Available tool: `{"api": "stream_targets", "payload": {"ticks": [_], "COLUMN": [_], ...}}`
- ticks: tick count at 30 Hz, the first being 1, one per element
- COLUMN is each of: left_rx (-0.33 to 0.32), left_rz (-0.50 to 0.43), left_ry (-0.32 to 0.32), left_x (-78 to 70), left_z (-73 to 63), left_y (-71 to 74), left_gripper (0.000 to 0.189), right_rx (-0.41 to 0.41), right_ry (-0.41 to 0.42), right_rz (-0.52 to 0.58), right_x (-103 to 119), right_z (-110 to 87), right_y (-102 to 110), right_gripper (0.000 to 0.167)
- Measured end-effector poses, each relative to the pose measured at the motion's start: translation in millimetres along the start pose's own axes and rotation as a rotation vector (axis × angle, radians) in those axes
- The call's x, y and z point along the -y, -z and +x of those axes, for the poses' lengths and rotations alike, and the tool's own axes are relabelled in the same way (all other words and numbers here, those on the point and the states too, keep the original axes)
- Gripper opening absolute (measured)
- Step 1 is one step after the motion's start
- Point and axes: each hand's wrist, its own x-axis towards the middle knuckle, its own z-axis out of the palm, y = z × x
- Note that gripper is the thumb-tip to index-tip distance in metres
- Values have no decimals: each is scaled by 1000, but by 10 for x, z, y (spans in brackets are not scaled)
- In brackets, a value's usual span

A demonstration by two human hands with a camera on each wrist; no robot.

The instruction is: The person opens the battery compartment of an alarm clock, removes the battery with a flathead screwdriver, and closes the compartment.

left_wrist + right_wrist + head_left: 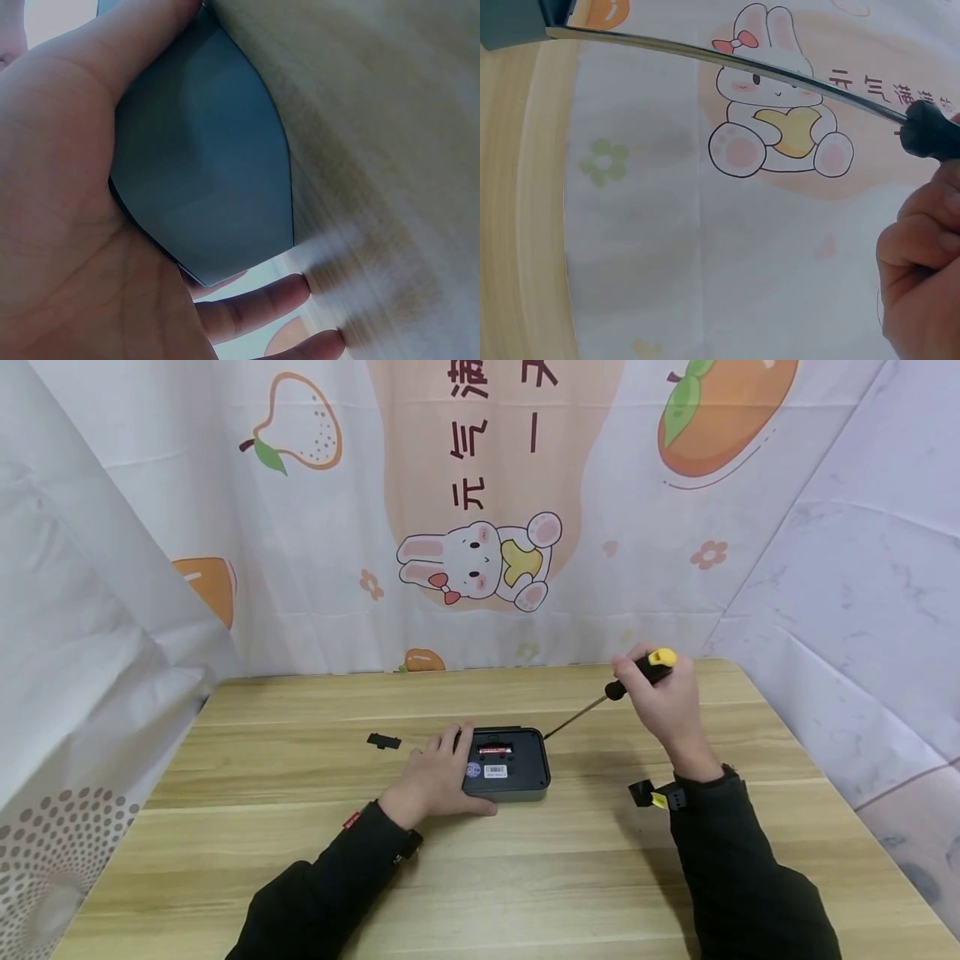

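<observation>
Lying on the table with its back upward is a black rectangular electronic device (528,777), its battery slot uncovered and a red battery (495,749) inside. My left hand (437,777) grips the left end of the device, thumb along the near side and fingers across the far part; in the left wrist view two fingertips (294,289) reach the tabletop. A long-shafted screwdriver (617,690) with a black and yellow handle is held in my right hand (671,706). Its tip meets the device's far right corner, also in the right wrist view, where the shaft (735,58) runs slantwise.
A small black battery cover (384,741) lies on the wooden table (262,777), left of the device. Behind the table's far edge hangs a white printed curtain (315,552). Pale sheeting (847,610) flanks the right side.
</observation>
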Motion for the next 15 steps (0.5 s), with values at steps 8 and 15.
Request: {"api": "stream_targets", "payload": {"ticks": [8,15], "left_rx": [15,31], "left_rz": [2,21], "left_ry": [9,22], "left_x": [2,-2], "left_z": [4,19], "left_y": [6,16], "left_gripper": [131,133], "right_rx": [15,209], "right_ry": [-7,13], "right_rz": [48,29], "right_x": [26,97], "right_z": [-14,-34], "right_y": [-15,-133], "right_gripper": [19,13]}}
